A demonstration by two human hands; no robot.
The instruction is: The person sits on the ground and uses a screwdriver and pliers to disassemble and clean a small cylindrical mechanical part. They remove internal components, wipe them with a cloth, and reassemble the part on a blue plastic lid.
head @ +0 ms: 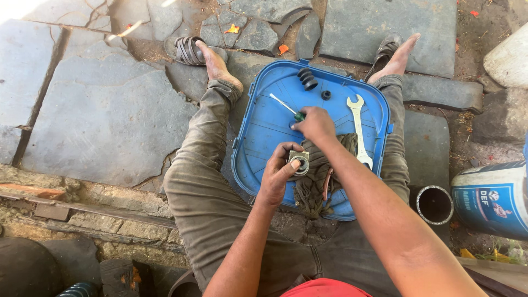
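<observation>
Metal fitting (300, 163), small, ring-shaped with a round bore: gripped in the left hand (278, 175), fingers curled around it, above the near part of a blue plastic tray (258, 129). Right hand (314, 124): closed on the green-handled screwdriver (288, 106), shaft pointing away over the tray. Beneath the hands: dark rag (319, 176). On the tray beyond: open-ended spanner (359, 129), black ribbed rubber boot (307, 78), small black ring (326, 94). Tray lies between the person's legs on stone paving.
</observation>
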